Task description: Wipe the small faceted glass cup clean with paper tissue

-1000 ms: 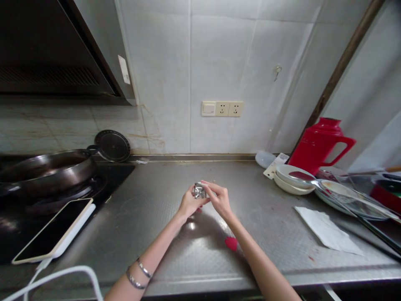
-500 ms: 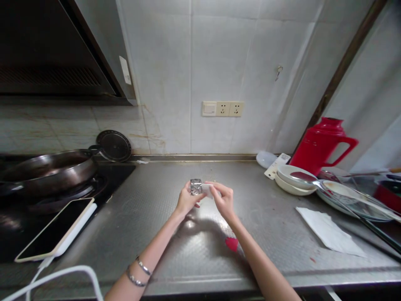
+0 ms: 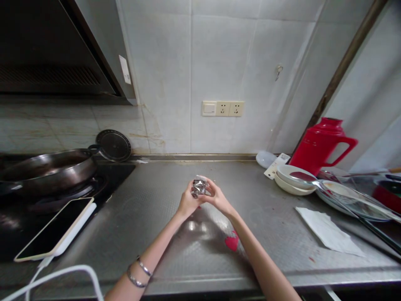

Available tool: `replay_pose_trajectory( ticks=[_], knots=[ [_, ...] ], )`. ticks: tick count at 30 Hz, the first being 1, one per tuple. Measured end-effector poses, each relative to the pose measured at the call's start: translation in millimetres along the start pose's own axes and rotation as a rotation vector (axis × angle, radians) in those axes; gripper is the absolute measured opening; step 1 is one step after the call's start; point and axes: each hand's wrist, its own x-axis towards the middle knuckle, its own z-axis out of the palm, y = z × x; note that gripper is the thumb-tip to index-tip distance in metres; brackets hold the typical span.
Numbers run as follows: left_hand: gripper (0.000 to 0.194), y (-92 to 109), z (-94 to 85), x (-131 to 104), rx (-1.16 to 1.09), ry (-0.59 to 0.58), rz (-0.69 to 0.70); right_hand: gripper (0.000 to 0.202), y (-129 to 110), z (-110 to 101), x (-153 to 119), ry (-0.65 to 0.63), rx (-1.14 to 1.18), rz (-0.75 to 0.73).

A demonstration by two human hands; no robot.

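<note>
A small, shiny silver block (image 3: 199, 189) with a dark pattern is held up over the steel counter, in the middle of the head view. My left hand (image 3: 186, 203) closes round its left side and underside. From the right, my right hand (image 3: 220, 201) grips it too, thumb in front and fingers behind. A whitish piece (image 3: 201, 178) shows at the block's top edge; what it is I cannot make out. Below my right wrist, a red, heart-like scrap (image 3: 232, 241) lies on the counter. The hidden fingertips cannot be seen.
To the left are a stove with a steel pan (image 3: 59, 167) and a phone (image 3: 53, 228) on a white cable. Bowls (image 3: 296, 184), a red thermos jug (image 3: 321, 146), plates with utensils, and a white paper napkin (image 3: 328, 231) stand or lie at right.
My right hand has moved left and now grips the silver block. The whitish piece, between the hands before, now shows at the block's top. More of the red scrap is visible.
</note>
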Motion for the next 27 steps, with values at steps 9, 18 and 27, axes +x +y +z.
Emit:
replay_pose_trajectory(
  ticks=[9,18,27],
  knots=[
    [0.127,-3,-21.0,0,0.312,-0.072,0.053,0.047,1,-1,2,0.167,0.005,0.212],
    [0.123,-13,-20.2,2,0.287,-0.154,0.222,0.041,-5,1,0,0.144,0.096,0.379],
    [0.083,-6,-14.4,1,0.179,-0.162,0.273,0.046,8,-3,4,0.217,0.081,0.478]
  ],
)
